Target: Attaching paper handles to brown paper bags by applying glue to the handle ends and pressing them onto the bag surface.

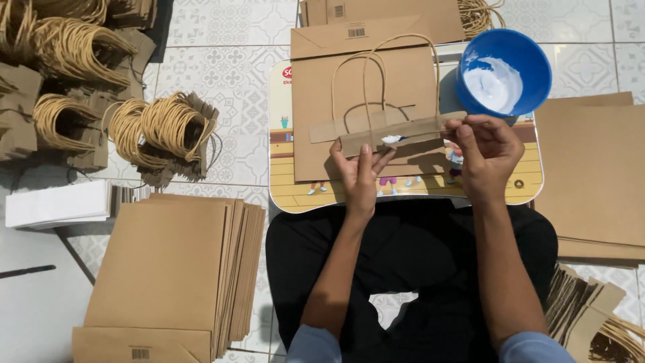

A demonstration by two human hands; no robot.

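Observation:
My right hand [485, 153] pinches the right end of a brown paper strip [420, 130] that carries a twisted paper rope handle [401, 47]. My left hand [361, 171] is under the strip's middle, its fingertips touching a dab of white glue [392, 139] on it. The strip hangs just above a flat brown paper bag [316, 107] that lies on a small lap table [531, 181] with a cartoon print. On that bag a second handle strip [329, 130] lies. A blue bowl [531, 57] with white glue stands at the table's far right corner.
A stack of flat brown bags [168, 269] lies at the left on the tiled floor. Bundles of rope handles [161, 128] sit further left. More flat brown bags [594, 175] lie to the right, loose handle strips [584, 309] at the lower right, white sheets [57, 203] at the left.

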